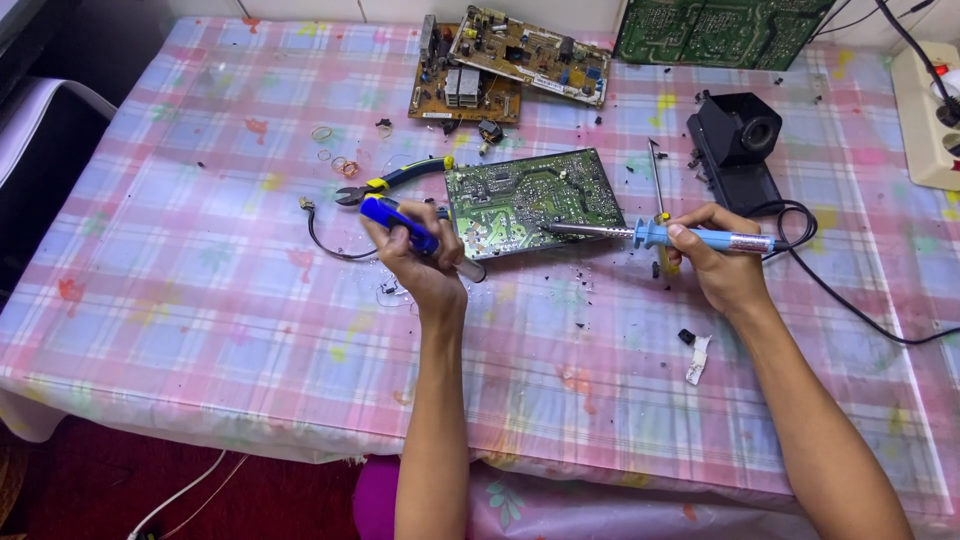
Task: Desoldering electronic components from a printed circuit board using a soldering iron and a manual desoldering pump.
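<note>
A table [200, 260] under a pink checked cloth carries a green board [530, 200], solder side up, at its middle, with two more boards [500, 65] stacked at the far edge and a black stand [735, 145] to the right. The right hand [720, 265] is clenched around a blue iron [690, 238] whose tip rests on the board's right part. The left hand [415, 255] grips a blue pump [415, 235] at the board's left edge, beside pliers [395, 180]. The board lies unclamped, so a push could slide it and smear the joint; the iron's cord [850, 300], looped near the wrist, might snag.
</note>
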